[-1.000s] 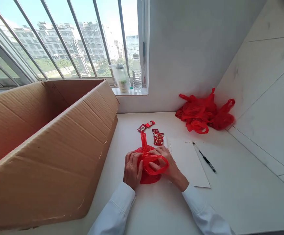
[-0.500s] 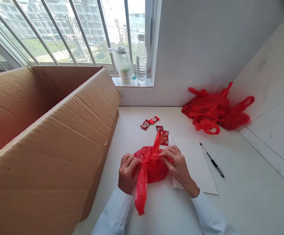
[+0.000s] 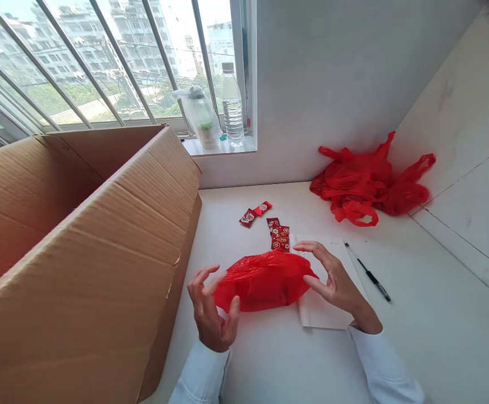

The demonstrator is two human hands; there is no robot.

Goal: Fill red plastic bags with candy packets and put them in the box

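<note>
The white table (image 3: 290, 365) has an open cardboard box (image 3: 113, 269) at left. The bulging red bag (image 3: 265, 283) lies between the hands, its right end over the paper (image 3: 326, 320). Left hand (image 3: 214, 317) and right hand (image 3: 334, 283): fingers spread apart, clamped on nothing; contact unclear. Support both ends evenly; pinched film could tear. Patterned packets (image 3: 280, 239) lie just beyond.

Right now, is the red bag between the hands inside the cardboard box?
No, the red bag sits outside the cardboard box, on the white table between the left hand and the right hand.
</note>
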